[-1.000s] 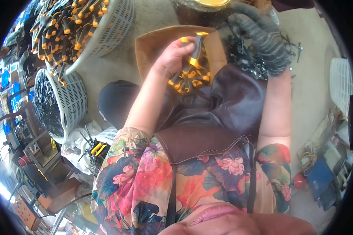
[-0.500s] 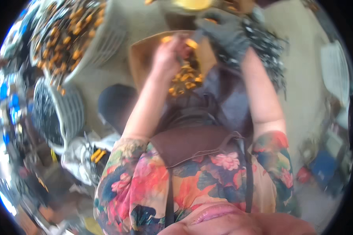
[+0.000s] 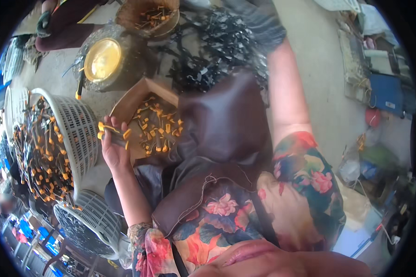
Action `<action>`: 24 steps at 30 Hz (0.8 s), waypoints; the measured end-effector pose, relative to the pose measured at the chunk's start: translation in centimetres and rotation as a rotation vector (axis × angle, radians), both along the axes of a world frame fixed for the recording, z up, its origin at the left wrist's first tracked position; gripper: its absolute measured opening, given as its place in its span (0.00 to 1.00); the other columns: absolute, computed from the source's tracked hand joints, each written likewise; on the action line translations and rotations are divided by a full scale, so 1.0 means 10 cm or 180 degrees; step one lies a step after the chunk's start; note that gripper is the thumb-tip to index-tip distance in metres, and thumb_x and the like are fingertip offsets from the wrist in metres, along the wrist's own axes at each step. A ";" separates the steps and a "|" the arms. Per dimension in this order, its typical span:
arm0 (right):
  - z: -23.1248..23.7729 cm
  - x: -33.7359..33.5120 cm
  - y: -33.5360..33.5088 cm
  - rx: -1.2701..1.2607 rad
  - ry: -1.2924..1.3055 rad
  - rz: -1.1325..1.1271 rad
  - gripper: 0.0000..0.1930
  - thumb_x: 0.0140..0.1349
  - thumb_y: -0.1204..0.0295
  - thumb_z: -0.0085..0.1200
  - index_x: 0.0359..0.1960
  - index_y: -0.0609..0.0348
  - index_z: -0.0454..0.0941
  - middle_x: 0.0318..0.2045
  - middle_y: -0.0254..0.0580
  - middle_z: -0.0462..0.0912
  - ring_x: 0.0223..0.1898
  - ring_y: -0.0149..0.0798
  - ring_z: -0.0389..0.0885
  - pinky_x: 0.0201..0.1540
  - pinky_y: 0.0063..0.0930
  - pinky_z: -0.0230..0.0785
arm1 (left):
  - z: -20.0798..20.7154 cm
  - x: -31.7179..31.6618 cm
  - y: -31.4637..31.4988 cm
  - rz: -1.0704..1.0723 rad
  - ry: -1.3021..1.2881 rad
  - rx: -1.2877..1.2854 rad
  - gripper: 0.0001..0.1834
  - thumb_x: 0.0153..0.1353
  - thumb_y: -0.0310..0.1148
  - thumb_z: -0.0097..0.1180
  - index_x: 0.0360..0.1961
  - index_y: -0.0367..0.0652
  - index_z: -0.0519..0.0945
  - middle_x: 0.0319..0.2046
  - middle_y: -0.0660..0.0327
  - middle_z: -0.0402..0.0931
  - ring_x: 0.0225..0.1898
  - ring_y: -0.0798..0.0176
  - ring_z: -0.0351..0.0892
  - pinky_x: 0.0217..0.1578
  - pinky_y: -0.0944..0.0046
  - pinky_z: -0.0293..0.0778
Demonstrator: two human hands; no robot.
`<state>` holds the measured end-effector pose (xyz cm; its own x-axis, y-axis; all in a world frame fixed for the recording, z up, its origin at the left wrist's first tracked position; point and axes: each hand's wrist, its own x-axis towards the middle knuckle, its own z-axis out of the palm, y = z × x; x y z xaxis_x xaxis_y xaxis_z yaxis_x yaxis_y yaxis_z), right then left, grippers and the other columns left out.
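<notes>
My left hand [image 3: 114, 150], bare, is closed round several small dark pieces with orange-yellow ends [image 3: 116, 134]. It is held beside the left wall of an open cardboard box [image 3: 130, 102]. Inside that box lie many more orange-tipped pieces [image 3: 159, 129]. Stretched far forward, my right hand [image 3: 259, 27] wears a grey glove and is smeared by motion, so its fingers cannot be made out. It is over the right side of a heap of dark, shiny metal pieces [image 3: 217, 48] on the floor. A brown apron [image 3: 231, 120] covers my lap.
A round yellow dish [image 3: 103, 59] rests on a dark drum-like stand left of the heap. Behind it stands a tub [image 3: 164, 27] with orange-tipped pieces. White baskets [image 3: 76, 134] of parts line the left. At the far left, another person's gloved hand [image 3: 43, 24] shows.
My hands have moved apart: the left has come back to the box's left side with orange-tipped pieces, the right has reached forward over the dark heap. The view has shifted.
</notes>
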<state>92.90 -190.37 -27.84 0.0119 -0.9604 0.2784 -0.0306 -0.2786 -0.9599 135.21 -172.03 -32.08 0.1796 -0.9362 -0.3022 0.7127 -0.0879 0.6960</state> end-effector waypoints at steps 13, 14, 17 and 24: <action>-3.55 -2.10 2.18 0.3411 0.2980 -0.3073 0.20 0.58 0.54 0.46 0.41 0.53 0.81 0.43 0.50 0.81 0.47 0.51 0.78 0.51 0.40 0.69 | -0.53 0.04 0.23 -0.0360 0.0651 0.0747 0.16 0.69 0.32 0.43 0.56 0.44 0.67 0.45 0.59 0.69 0.41 0.64 0.71 0.43 0.62 0.74; -3.57 -1.93 2.27 0.3474 0.2923 -0.3051 0.20 0.58 0.54 0.46 0.41 0.53 0.81 0.43 0.50 0.81 0.47 0.51 0.78 0.51 0.40 0.69 | -0.50 0.06 0.20 -0.0348 0.0551 0.0759 0.16 0.69 0.32 0.43 0.56 0.43 0.67 0.45 0.59 0.69 0.41 0.64 0.71 0.43 0.62 0.74; -3.62 -1.71 2.39 0.4405 0.2372 -0.2884 0.19 0.59 0.56 0.46 0.44 0.54 0.80 0.45 0.48 0.80 0.47 0.50 0.79 0.52 0.40 0.68 | -0.48 -0.12 0.10 -0.0344 0.0529 0.0838 0.16 0.69 0.30 0.43 0.56 0.42 0.66 0.44 0.59 0.68 0.42 0.63 0.70 0.43 0.61 0.74; -3.77 -1.97 1.86 0.3340 0.3315 -0.2324 0.29 0.55 0.53 0.52 0.58 0.49 0.70 0.59 0.50 0.69 0.58 0.52 0.70 0.59 0.40 0.64 | -0.35 -0.53 0.00 -0.0488 0.0739 0.0766 0.15 0.68 0.31 0.45 0.55 0.42 0.68 0.42 0.59 0.70 0.40 0.63 0.72 0.42 0.60 0.75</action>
<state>73.23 -171.73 -65.50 -0.7452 -0.5987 -0.2937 -0.5674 0.8007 -0.1923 129.93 -172.00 -35.56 -0.0563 -0.8440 -0.5334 0.8151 -0.3474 0.4636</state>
